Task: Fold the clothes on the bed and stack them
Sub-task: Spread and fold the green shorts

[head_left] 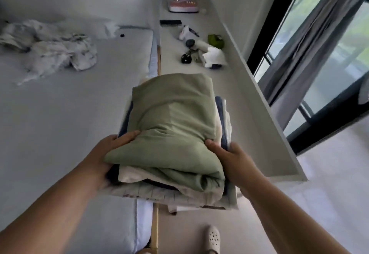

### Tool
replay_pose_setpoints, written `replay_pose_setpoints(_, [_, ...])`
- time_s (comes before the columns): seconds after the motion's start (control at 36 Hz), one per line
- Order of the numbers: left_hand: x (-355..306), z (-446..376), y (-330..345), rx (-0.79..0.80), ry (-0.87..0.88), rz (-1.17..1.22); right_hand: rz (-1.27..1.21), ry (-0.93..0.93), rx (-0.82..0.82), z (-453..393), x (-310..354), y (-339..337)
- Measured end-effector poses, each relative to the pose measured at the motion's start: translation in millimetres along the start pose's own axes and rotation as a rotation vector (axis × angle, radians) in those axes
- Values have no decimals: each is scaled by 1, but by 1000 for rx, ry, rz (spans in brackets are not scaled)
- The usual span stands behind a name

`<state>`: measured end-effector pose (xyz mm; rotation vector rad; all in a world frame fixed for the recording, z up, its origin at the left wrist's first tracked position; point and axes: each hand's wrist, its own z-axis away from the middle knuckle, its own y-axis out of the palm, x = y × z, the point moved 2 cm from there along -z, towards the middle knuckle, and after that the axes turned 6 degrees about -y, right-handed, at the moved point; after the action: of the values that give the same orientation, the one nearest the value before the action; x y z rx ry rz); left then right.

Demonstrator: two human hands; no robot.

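A: Where's the stack (171, 133)?
B: Between my hands, left hand (103, 153) and right hand (231, 159) clamped on its sides, fingers (127, 134) curled over the top.
A: Handling?
B: Soft, floppy; I'd support underneath.

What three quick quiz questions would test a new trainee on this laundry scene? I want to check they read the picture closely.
1. What colour is the top garment on the stack?
2. True or false: only the left hand holds the stack; the right hand hangs free.
3. Where does the crumpled cloth lie: A) on the ledge, B) on the bed, C) on the floor?

Key: 1. green; 2. false, both grip its sides; 3. B.
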<state>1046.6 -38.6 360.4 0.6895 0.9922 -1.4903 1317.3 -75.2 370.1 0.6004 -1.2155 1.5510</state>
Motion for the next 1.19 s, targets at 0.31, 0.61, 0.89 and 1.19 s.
replay_pose_setpoints(0.31, [-21, -25, 89, -135, -160, 99, 42, -89, 142, -101, 4, -78])
replay_pose_setpoints(0.61, [-7, -58, 142, -80, -206, 144, -95, 43, 115, -152, -39, -85])
replay_pose_setpoints(0.89, [8, -74, 144, 11, -302, 16, -27, 169, 124, -159, -62, -80])
replay_pose_setpoints(1.19, [-31, -43, 160, -58, 499, -781, 424, -412, 140, -103, -36, -74])
